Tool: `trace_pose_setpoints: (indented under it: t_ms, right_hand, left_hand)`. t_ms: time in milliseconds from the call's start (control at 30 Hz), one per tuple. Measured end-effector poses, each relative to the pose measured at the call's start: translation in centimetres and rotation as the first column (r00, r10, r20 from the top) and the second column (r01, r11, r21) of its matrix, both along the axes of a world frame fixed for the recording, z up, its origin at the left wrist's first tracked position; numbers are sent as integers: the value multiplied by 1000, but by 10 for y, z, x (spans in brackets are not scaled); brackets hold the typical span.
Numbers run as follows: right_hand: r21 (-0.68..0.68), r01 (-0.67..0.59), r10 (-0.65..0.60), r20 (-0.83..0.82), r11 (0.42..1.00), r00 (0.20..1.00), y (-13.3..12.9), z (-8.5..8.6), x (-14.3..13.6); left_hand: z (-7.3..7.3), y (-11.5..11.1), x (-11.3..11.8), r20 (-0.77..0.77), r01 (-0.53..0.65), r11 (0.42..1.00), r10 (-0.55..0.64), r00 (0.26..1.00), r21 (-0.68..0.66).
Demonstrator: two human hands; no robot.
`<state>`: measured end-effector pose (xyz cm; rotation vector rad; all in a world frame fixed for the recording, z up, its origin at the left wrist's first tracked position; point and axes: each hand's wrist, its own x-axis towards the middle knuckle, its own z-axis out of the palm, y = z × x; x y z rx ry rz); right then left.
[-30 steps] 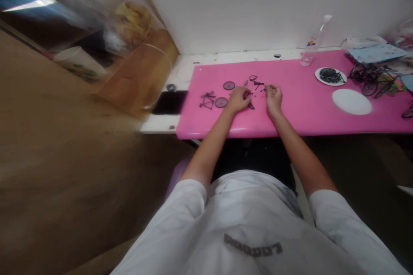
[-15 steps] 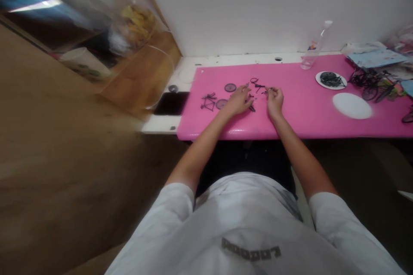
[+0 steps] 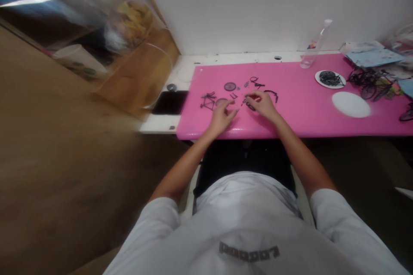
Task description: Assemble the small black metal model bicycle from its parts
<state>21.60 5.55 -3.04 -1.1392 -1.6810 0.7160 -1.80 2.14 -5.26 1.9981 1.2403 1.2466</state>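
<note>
My left hand [image 3: 222, 118] rests low over the pink mat with thumb and fingers apart, and nothing shows between them. Beside its fingertips lie a partly covered toy wheel [image 3: 221, 102] and small dark rods [image 3: 233, 96]. My right hand [image 3: 263, 105] reaches in among tiny loose parts, thumb and forefinger close together; what they pinch is too small to name. Under it a dark piece [image 3: 251, 106] is partly hidden. Curved black parts [image 3: 271, 93] lie just right of that hand. Further left are a miniature bicycle frame [image 3: 208, 102] and another toy wheel [image 3: 230, 86].
A pink mat [image 3: 300, 116] covers the table. At right stand a clear bottle [image 3: 309, 58], a white plate [image 3: 341, 85] of black parts, a white disc [image 3: 351, 105] and several assembled toy bicycles [image 3: 368, 84]. A dark flat device [image 3: 170, 103] lies left.
My left hand has drawn back left and toward me, uncovering small rods. My right hand has moved left over the small parts, and curved black parts now show beside it.
</note>
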Motion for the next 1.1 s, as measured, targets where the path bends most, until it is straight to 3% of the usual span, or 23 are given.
trace_pose_setpoints:
  t_ms: [133,333,400,467,600,667,800,1100]
  right_hand:
    - [0,-140,140,103,990,985,-22,8,-21]
    - [-31,-218,220,173,975,960,-24,-1,-26]
    - [30,-173,161,243,984,957,-16,-3,-16]
    - [125,-46,3,327,991,945,-6,-7,0]
    - [161,118,-189,556,980,810,16,-19,39]
    - [128,114,-169,615,985,770,24,-25,55]
    - [95,55,-101,601,994,793,33,-35,69]
    - [138,95,-159,583,986,797,35,-41,62]
  left_hand:
    - [-16,10,-11,131,94,982,-72,989,-166]
    - [-33,13,-18,128,144,961,-116,985,-237]
    - [-34,15,-18,168,145,955,-103,980,-257]
    - [-35,18,-18,217,137,950,-77,973,-280]
    - [-35,21,-18,284,165,927,-68,957,-336]
    - [-34,20,-19,299,196,918,-92,950,-343]
    - [-31,18,-21,262,225,918,-141,955,-326]
    - [-26,23,-22,248,222,916,-142,958,-334]
